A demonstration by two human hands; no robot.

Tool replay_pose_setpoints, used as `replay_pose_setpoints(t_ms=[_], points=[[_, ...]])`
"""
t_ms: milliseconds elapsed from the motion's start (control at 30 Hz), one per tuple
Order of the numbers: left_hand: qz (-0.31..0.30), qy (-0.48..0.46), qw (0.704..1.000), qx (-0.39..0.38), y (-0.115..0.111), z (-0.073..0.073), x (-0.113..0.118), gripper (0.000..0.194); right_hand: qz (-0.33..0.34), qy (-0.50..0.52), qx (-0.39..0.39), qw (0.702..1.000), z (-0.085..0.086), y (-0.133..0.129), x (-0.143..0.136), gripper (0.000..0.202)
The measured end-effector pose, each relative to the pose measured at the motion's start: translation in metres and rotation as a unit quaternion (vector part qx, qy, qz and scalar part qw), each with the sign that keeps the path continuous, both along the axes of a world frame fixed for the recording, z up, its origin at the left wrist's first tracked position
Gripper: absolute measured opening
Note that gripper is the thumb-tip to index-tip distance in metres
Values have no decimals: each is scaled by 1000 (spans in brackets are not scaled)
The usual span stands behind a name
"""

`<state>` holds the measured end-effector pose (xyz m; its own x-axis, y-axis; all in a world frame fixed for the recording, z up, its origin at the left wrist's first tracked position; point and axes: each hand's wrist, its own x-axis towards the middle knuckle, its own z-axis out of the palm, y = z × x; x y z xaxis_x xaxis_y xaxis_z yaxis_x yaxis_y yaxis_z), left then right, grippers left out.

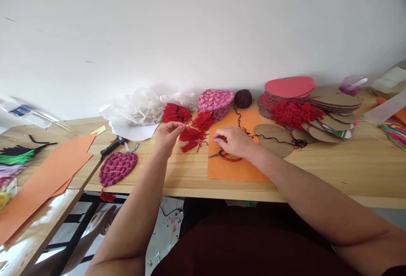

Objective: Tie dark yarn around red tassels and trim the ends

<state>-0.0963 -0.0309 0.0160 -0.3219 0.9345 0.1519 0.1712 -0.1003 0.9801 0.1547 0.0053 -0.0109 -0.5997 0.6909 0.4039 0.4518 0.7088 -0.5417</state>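
Red tassels (pixel 190 134) lay bunched on the wooden table (pixel 184 178), at the left edge of an orange sheet (pixel 241 171). Above the sheet hovered the right hand (pixel 234 141), thumb and fingers drawn close together; the left hand (pixel 168 137), pinched likewise, was just beside the tassels. I couldn't tell whether either pinch held anything. Scissors (pixel 223 155) lay beneath the right hand.

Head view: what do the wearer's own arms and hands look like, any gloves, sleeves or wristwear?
The left hand and right hand wear no gloves; no watch or bracelet shows. The left forearm and right forearm are uncovered. A dark maroon cloth top and a dark sleeve edge show below.
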Motion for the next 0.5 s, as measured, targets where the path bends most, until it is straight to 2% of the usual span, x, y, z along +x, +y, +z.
replay_pose_setpoints(t_ms=[100, 200, 367, 500], points=[[-27, -54, 998, -15, -1, 7, 5, 35, -26, 42, -41, 998, 2, -1, -1, 10], [-72, -80, 993, -39, -1, 14, 16, 38, -46, 112, -117, 986, 6, 0, -2, 9], [-100, -65, 991, -57, 6, 16, 33, 44, -68, 170, -192, 964, 5, 5, -2, 12], [-113, -51, 991, -54, 10, 13, 39, 44, -42, 204, -257, 944, 2, 7, -3, 19]])
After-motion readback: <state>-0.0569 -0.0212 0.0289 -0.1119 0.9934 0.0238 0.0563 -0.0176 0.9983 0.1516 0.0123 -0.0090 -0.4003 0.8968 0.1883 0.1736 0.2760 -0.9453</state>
